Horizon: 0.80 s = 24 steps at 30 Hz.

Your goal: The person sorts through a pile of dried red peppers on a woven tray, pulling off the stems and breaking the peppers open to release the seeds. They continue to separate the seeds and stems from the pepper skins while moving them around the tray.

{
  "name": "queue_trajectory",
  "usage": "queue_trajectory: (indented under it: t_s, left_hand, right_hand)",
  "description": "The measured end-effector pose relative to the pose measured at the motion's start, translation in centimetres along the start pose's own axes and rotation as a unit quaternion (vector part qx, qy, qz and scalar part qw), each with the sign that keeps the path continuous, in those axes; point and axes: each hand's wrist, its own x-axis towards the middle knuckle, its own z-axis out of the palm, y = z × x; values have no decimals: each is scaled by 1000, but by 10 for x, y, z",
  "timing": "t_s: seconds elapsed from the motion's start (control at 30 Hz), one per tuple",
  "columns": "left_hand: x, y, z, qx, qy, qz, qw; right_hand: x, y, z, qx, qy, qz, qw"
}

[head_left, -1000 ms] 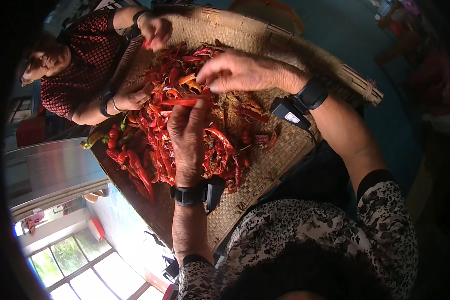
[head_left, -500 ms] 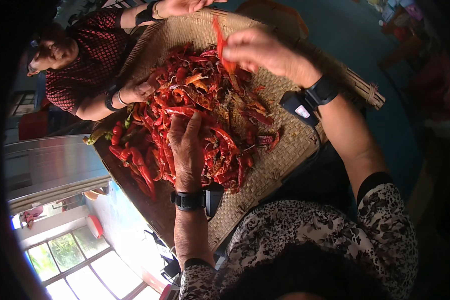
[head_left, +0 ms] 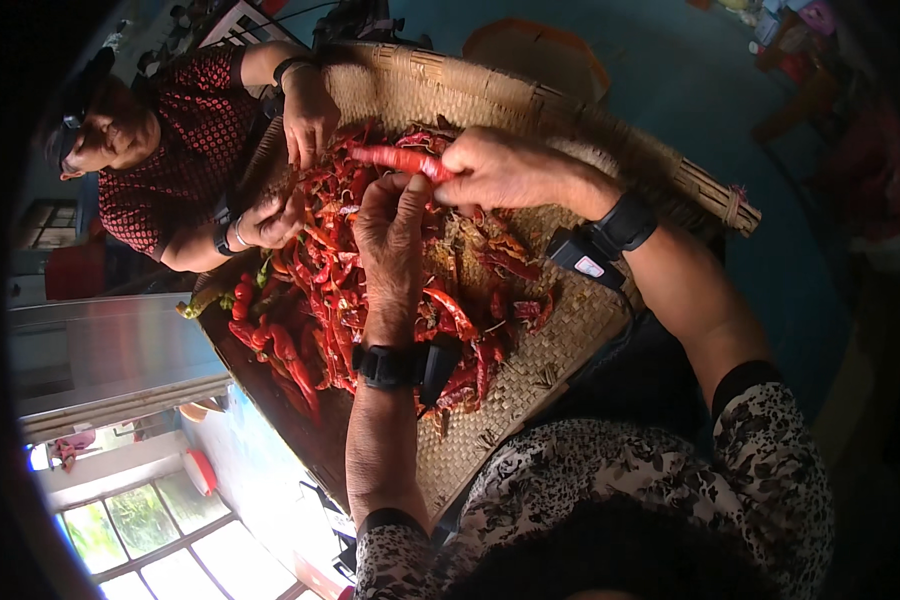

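My right hand (head_left: 495, 170) grips one end of a long red chili pepper (head_left: 395, 158), which lies nearly level above the heap. Close below that end is my left hand (head_left: 390, 225), its thumb and fingers pinched together. What sits between those fingertips is hidden. Beneath both hands spreads a heap of dried red chili peppers (head_left: 460, 315), some shrivelled and orange, on a woven bamboo tray (head_left: 580, 300). Fresher-looking red peppers (head_left: 285, 360) lie at the tray's left side, with a few green ones (head_left: 205, 300) beside them.
Across the tray's left side sits a co-worker (head_left: 185, 130) in a dark patterned shirt, with one hand (head_left: 310, 120) over the peppers and the other hand (head_left: 270, 220) at the heap's left edge. A thick rolled rim (head_left: 650, 140) borders the tray's far side. An orange-edged round container (head_left: 540, 55) stands beyond.
My right hand has come down with the chili pepper, now turned level. Up toward it has moved my left hand. The co-worker's far hand has dropped from the rim to the heap.
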Motion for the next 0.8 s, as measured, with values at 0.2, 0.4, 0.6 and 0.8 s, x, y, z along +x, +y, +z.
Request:
queue_trajectory:
  t_s: [0.2,0.4,0.6,0.8]
  left_hand:
    - [23,-18,6,564,-138,257,773]
    - [39,-40,14,642,-152,318,681]
    - [23,-31,0,438,-91,282,849]
    - [-32,3,-17,-106,17,-83,991]
  right_hand:
    - [2,12,-44,391,184,-52,900]
    - [5,17,-41,463,301,-69,831]
    - [-1,-1,-32,317,197,-40,927]
    - [4,4,-12,-22,-8,-38,999]
